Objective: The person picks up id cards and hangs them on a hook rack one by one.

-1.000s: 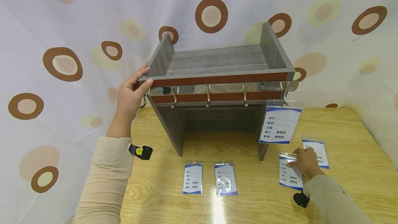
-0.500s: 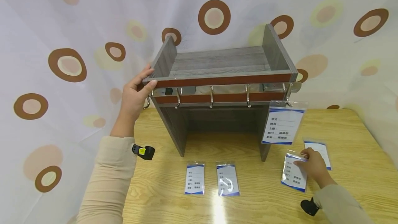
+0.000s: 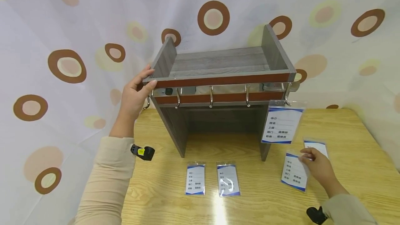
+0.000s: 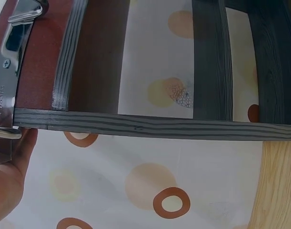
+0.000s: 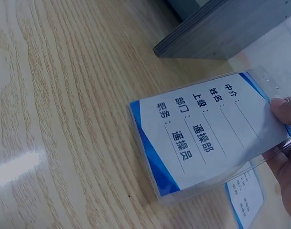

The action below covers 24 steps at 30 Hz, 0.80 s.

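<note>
Right of the grey wood-grain shelf [image 3: 218, 60]: right hand [image 3: 318, 166] pinches a white-and-blue, plastic-sleeved card [image 3: 293, 173] near its top; left hand [image 3: 135, 96] grips shelf's corner. Likely pick-up; next move probably needs steady lift.

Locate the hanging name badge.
Right of centre in the head view, the hanging name badge is on the rightmost hook of the gray shelf, above the held name badge.

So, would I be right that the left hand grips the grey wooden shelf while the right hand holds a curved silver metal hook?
Not quite: the right wrist view shows the right hand holding a rectangular white-and-blue plastic-sleeved card.
</note>
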Each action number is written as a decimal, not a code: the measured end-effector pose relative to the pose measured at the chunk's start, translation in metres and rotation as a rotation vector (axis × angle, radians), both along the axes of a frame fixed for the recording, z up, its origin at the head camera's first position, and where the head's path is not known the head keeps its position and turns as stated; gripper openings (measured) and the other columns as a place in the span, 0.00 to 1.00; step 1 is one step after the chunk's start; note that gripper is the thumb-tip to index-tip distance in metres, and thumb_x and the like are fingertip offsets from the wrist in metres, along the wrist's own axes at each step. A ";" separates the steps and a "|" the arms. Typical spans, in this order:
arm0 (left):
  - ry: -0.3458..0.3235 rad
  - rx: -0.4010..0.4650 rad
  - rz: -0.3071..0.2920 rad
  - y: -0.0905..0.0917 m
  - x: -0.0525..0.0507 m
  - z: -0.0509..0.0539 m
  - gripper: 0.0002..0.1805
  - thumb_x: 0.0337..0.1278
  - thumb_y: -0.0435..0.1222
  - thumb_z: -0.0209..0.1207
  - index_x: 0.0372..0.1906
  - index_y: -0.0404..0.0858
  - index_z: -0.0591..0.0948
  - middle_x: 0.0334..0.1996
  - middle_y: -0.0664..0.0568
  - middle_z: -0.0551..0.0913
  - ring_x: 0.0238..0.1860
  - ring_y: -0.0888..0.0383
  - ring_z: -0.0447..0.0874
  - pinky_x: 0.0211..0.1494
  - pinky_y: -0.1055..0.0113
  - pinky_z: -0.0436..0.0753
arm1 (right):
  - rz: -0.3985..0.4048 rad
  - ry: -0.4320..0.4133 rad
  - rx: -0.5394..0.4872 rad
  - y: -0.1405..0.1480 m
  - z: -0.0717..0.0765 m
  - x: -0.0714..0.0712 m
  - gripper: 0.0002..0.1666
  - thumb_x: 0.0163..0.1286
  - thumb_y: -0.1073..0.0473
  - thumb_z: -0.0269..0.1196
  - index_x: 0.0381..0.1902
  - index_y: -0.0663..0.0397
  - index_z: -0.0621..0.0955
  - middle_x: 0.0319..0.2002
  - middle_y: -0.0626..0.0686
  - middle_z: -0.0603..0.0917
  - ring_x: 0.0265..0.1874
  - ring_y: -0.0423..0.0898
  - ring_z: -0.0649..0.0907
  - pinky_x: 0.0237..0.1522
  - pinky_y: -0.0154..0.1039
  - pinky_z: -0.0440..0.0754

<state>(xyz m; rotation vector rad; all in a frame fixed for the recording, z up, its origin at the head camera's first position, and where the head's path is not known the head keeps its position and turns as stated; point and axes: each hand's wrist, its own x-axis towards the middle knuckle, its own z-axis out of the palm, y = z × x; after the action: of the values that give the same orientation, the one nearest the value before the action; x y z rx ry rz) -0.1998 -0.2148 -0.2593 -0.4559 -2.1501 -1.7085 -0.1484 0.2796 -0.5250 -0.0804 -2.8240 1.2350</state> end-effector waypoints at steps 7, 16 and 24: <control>-0.012 0.016 -0.011 0.000 0.000 0.000 0.21 0.53 0.34 0.55 0.54 0.34 0.72 0.61 0.48 0.61 0.61 0.61 0.55 0.57 0.68 0.62 | 0.000 0.093 -0.019 0.029 -0.057 -0.015 0.16 0.62 0.51 0.54 0.45 0.53 0.73 0.36 0.51 0.76 0.32 0.35 0.73 0.29 0.25 0.71; -0.005 0.044 -0.020 0.000 0.001 0.000 0.21 0.52 0.33 0.55 0.53 0.33 0.72 0.60 0.49 0.62 0.61 0.60 0.56 0.53 0.71 0.65 | -0.008 0.104 -0.065 0.028 -0.048 -0.010 0.18 0.60 0.47 0.55 0.46 0.48 0.74 0.38 0.48 0.77 0.34 0.31 0.73 0.29 0.23 0.71; -0.009 0.045 -0.011 0.001 0.000 0.000 0.21 0.52 0.34 0.56 0.53 0.34 0.72 0.60 0.48 0.62 0.60 0.60 0.57 0.52 0.73 0.66 | 0.058 0.128 -0.157 0.011 0.004 0.008 0.17 0.59 0.54 0.58 0.46 0.54 0.75 0.37 0.50 0.78 0.35 0.36 0.76 0.30 0.24 0.72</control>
<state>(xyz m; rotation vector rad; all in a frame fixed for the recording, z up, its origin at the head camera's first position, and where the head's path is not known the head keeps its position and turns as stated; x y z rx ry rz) -0.2000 -0.2139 -0.2597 -0.4495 -2.1151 -1.7644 -0.1403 0.2904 -0.5212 0.0711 -2.6356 1.4180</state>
